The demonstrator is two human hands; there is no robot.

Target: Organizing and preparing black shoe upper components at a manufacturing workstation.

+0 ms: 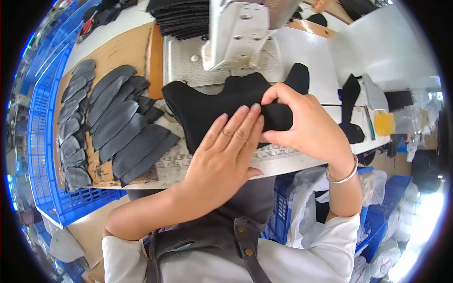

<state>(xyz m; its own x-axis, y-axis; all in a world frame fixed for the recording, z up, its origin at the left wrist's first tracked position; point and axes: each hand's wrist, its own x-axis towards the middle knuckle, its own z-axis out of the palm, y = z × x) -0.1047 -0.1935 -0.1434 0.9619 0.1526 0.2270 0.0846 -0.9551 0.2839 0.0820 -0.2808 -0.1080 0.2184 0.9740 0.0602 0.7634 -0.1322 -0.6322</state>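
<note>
a black fabric shoe-upper piece lies flat on the sewing machine bed, just in front of the white machine head. the left hand presses on it with fingers straight and together, palm down, not gripping. the right hand pinches the piece's folded right edge between thumb and fingers, closed on the cloth; a silver bangle circles that wrist. to the left, dark grey cut pieces overlap in rows on a brown board, beside a blue plastic crate. another black cut piece lies well apart on the white table to the right, near a yellow object.
</note>
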